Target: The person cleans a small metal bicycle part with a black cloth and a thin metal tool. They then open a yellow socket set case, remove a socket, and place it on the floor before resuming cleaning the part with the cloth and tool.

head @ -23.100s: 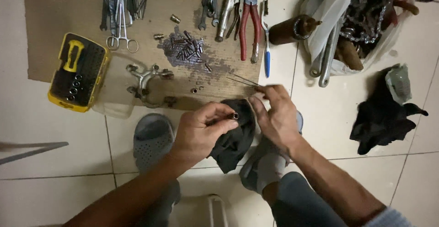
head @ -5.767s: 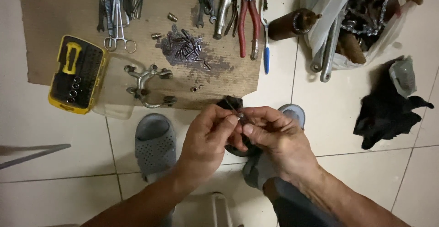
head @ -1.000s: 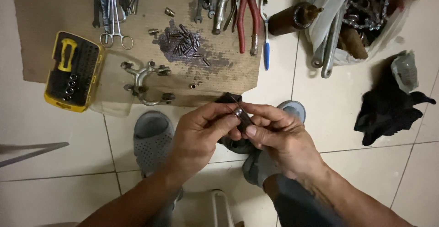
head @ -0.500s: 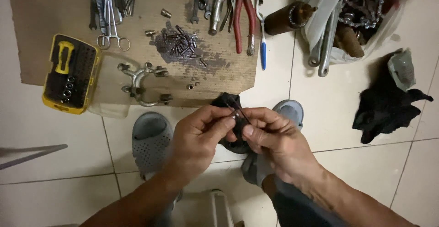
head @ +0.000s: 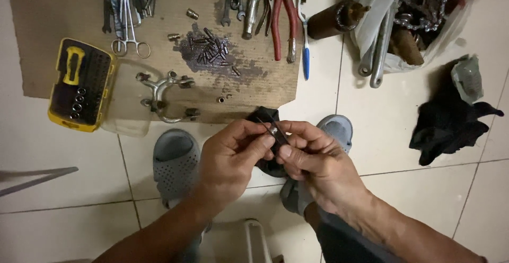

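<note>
Black cloth point(head: 263, 119), greasy-looking, is bunched between my two hands at the middle of the frame, and against it I hold a small silvery metal piece point(head: 274, 131), too small to tell what kind. My left hand point(head: 233, 154) has its grip pressed together, thumb and fingertips pinching the cloth and the piece from the left; my right hand point(head: 313, 165) pinches the same spot from the right, fingers curled beneath the cloth. By my judgement I am midway through wiping one small part, with much left: above my hands, on the brown cardboard sheet point(head: 47, 19) spread over the tiled floor point(head: 403, 136), a pile of small dark pins point(head: 211, 48) lies in an oily stain, and they look unwiped. Left of them rests a curved metal bracket point(head: 161, 96) and, at the left edge, a yellow bit case point(head: 79, 85) with its clear lid open. Along the top lie scissors point(head: 127, 35), red-handled pliers point(head: 283, 19) and a blue-handled brush point(head: 305, 40). In the upper right a plastic bag point(head: 371, 3) holds chain and wrenches, with a second dark rag point(head: 450, 125) at the right. My grey sandals point(head: 175, 162) show below my hands.
</note>
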